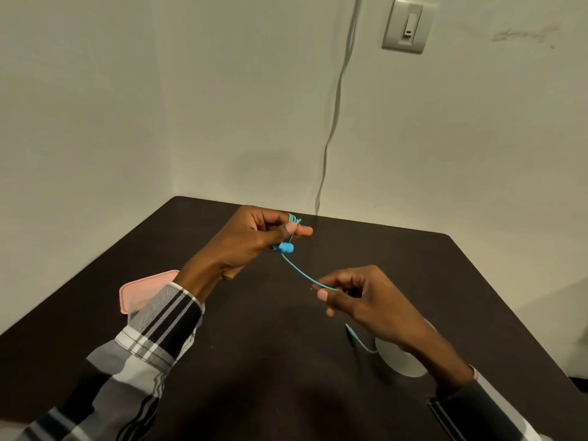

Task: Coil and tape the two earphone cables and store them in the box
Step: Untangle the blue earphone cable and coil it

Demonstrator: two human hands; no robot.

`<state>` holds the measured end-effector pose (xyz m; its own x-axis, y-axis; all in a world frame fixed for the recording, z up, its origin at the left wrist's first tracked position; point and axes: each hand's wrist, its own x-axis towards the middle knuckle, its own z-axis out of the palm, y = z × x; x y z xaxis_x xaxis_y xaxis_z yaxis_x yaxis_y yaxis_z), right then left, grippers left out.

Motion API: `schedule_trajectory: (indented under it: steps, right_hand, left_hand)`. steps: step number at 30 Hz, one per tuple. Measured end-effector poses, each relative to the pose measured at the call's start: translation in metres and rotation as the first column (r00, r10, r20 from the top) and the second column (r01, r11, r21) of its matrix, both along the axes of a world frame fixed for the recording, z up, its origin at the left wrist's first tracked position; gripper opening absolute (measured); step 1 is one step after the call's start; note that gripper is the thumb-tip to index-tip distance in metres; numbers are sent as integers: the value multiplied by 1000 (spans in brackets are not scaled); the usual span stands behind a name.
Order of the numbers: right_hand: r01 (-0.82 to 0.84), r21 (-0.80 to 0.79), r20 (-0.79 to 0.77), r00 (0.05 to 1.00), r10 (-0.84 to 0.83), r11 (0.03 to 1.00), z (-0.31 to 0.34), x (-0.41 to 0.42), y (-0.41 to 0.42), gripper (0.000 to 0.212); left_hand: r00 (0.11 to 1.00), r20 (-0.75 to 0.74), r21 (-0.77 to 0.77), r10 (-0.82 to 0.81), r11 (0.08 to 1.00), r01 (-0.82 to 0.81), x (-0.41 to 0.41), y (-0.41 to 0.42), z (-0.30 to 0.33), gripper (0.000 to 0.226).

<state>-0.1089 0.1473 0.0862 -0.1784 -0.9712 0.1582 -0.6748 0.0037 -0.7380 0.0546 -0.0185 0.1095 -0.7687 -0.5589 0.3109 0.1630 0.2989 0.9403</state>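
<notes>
Above a dark worktop (pixel 254 361) set into a room corner, two hands work a light blue earphone cable (pixel 297 269). The left hand (pixel 251 238) is raised over the far middle of the worktop; its grip is pressed together on the cable, with several turns looped round its extended fingers (pixel 302 230) and the thumb pressing them in place. Two blue earbuds (pixel 285 247) hang just below that hand. From there a single strand runs down and toward the near right to the right hand (pixel 359 294), whose grip pinches the strand between thumb and forefinger, the other fingers curled loosely. Under the right wrist a white roll of tape (pixel 401 361) lies on the worktop, and a short light strip (pixel 356 338) sticks out beside it; whether that is tape or cable cannot be told. A pink lid or box (pixel 143 289) sits on the left part of the worktop, partly hidden by the left plaid sleeve (pixel 152 332). On the wall behind, a pale cord (pixel 334 113) hangs down, and a light switch (pixel 407 25) is mounted at upper right.
</notes>
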Motion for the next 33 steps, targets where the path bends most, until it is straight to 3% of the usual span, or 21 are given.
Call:
schedule_trajectory:
  steps: [4, 8, 12, 15, 21, 24, 27, 33]
  right_hand:
    - [-46, 30, -240, 969, 51, 999, 23, 1, 10, 13]
    - [-15, -87, -423, 906, -23, 996, 47, -1, 12, 12]
    - [-2, -219, -460, 882, -101, 976, 67, -8, 3, 10]
    - [-57, -277, -452, 889, -78, 959, 76, -11, -5, 7]
    - [-8, -361, -207, 976, -72, 933, 79, -29, -26, 9]
    - [60, -383, 2, 998, -64, 922, 69, -33, -33, 9]
    - [136, -308, 224, 972, -67, 941, 48, -31, -37, 8]
    - [187, -112, 458, 881, -116, 976, -2, -10, -32, 14]
  left_hand:
    - [997, 73, -107, 31, 994, -23, -7, 2, -3, 15]
    - [985, 175, -197, 5, 980, 30, -9, 8, -4, 18]
    - [964, 230, -181, -133, 967, 177, -9, 17, -4, 21]
    - [949, 183, -97, -256, 956, 276, -6, 25, -2, 22]
    - [917, 18, 133, -398, 910, 392, 2, 33, -6, 21]
    - [899, -72, 217, -431, 873, 436, 2, 37, -4, 21]
    - [895, -153, 251, -419, 859, 446, -1, 41, -1, 21]
    - [913, -310, 322, -267, 874, 365, -9, 41, 2, 22]
